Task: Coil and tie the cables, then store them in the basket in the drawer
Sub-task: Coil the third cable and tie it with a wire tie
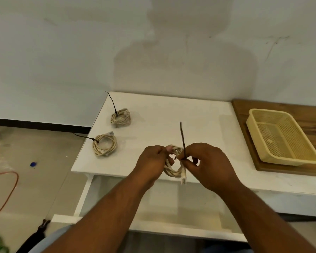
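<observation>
At the right of the white table (171, 115), the yellow basket (252, 125) stands on a wooden board (244, 110), not yet in the open drawer (171, 212) below. Two tied coils (121, 116) lie at the left. For a firm tie, I think the loops should be pressed together while the black tie (182, 137) is pulled tight. The left hand (150, 161) grips the third coil (173, 171) above the front edge with curled fingers. The right hand (210, 165) pinches the tie.

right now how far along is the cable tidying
Done: two tied coils, far coil and near coil, lie on the table. In hand: the left hand holds a third coil while the right hand pinches a dark tie at it. Left: the basket sits empty on the wooden board, not in the open drawer.
</observation>
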